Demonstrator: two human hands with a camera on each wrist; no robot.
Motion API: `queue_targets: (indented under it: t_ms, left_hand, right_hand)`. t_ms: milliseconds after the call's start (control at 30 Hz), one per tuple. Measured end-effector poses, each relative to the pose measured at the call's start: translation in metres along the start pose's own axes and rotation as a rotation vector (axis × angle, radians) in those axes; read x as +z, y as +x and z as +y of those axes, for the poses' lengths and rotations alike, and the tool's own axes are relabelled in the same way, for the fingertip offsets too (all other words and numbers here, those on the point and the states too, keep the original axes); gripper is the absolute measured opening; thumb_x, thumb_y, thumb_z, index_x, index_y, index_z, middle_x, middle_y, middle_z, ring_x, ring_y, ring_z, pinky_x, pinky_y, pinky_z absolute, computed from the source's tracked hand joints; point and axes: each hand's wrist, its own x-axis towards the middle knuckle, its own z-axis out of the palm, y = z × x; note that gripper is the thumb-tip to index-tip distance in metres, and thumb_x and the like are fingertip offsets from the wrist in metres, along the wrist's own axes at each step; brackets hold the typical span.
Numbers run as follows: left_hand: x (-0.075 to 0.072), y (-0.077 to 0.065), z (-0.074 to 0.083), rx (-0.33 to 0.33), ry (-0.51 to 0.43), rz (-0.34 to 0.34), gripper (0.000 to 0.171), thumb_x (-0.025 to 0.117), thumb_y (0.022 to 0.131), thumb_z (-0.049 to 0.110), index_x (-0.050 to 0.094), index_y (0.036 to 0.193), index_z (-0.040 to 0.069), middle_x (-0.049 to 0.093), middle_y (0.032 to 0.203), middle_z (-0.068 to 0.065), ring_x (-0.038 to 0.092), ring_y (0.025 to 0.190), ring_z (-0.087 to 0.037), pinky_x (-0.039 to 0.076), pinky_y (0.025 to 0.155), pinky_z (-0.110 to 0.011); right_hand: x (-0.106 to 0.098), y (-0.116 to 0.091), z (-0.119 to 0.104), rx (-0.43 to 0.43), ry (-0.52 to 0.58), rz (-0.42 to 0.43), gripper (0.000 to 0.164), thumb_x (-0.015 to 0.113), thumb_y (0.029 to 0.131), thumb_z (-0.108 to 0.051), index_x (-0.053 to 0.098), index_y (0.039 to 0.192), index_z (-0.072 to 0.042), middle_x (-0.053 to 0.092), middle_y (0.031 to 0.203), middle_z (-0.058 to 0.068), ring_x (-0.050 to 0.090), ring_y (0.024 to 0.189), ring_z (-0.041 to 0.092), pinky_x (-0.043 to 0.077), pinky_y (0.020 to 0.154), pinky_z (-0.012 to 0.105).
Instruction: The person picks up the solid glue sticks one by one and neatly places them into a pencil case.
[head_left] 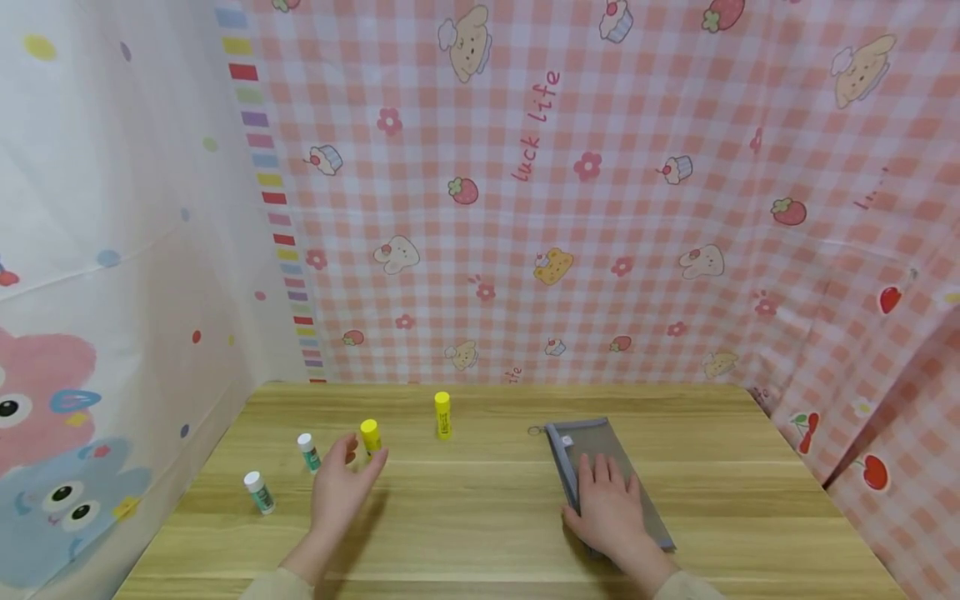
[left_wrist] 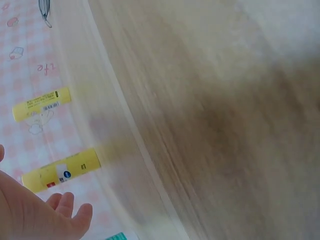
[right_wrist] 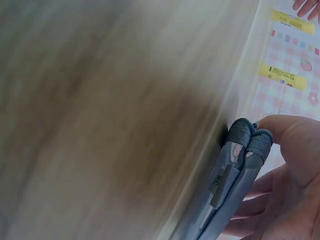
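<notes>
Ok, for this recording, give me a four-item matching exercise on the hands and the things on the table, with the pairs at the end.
1. Left hand
2. Right hand
3. Pouch
4. Leftmost stick

A. Grey, lying on the table
B. White cap, green label
C. Resting on item 3
D. Fingers open beside a yellow stick

Pairs: 1-D, 2-C, 3-A, 4-B

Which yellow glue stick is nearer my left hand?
The left yellow glue stick: it stands close to your left hand, while the right yellow glue stick stands farther off, nearer the gray pouch.
</notes>
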Motion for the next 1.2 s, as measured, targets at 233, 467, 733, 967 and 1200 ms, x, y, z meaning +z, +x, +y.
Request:
queue_targets:
  t_ms: [233, 467, 733, 967, 1200]
  left_hand:
    - [0.001, 0.006, 0.0, -0.04, 0.01, -0.019, 0.071, 0.07, 0.093, 0.033, 0.042, 0.14, -0.011, 0.05, 0.136, -0.032, 0.052, 0.12, -0.044, 0.045, 0.101, -0.055]
    - [0.002, 0.01, -0.002, -0.046, 0.009, -0.039, 0.07, 0.069, 0.094, 0.031, 0.039, 0.142, -0.011, 0.048, 0.138, -0.033, 0.05, 0.122, -0.046, 0.044, 0.102, -0.056]
    - [0.005, 0.013, -0.005, -0.074, -0.071, -0.049, 0.072, 0.068, 0.095, 0.032, 0.037, 0.144, -0.01, 0.045, 0.141, -0.032, 0.047, 0.125, -0.046, 0.041, 0.106, -0.056]
    - [0.009, 0.017, -0.006, -0.094, -0.163, -0.018, 0.068, 0.07, 0.094, 0.024, 0.038, 0.143, -0.01, 0.046, 0.141, -0.033, 0.047, 0.125, -0.046, 0.04, 0.107, -0.053]
    - [0.015, 0.023, -0.012, -0.128, -0.315, 0.029, 0.067, 0.073, 0.091, 0.013, 0.038, 0.143, -0.011, 0.046, 0.139, -0.033, 0.047, 0.125, -0.046, 0.038, 0.11, -0.05]
  right_hand:
    - [0.0, 0.0, -0.003, 0.03, -0.018, -0.051, 0.07, 0.073, 0.085, -0.031, 0.049, 0.136, 0.009, 0.045, 0.136, 0.039, 0.042, 0.127, 0.054, 0.032, 0.1, 0.074]
    - [0.003, 0.001, -0.004, 0.067, -0.026, -0.094, 0.057, 0.065, 0.091, -0.025, 0.052, 0.133, 0.011, 0.045, 0.137, 0.038, 0.041, 0.128, 0.052, 0.032, 0.101, 0.074]
    - [0.004, 0.001, -0.005, 0.085, -0.003, -0.092, 0.05, 0.061, 0.093, -0.019, 0.053, 0.133, 0.01, 0.045, 0.138, 0.036, 0.042, 0.128, 0.052, 0.035, 0.1, 0.072]
    - [0.001, 0.0, -0.006, 0.106, 0.054, -0.101, 0.047, 0.052, 0.098, -0.017, 0.05, 0.136, 0.01, 0.043, 0.141, 0.035, 0.039, 0.131, 0.051, 0.032, 0.101, 0.073]
    - [-0.001, -0.001, -0.005, 0.102, 0.094, -0.08, 0.046, 0.05, 0.099, -0.018, 0.05, 0.136, 0.01, 0.044, 0.14, 0.035, 0.039, 0.131, 0.051, 0.033, 0.1, 0.073]
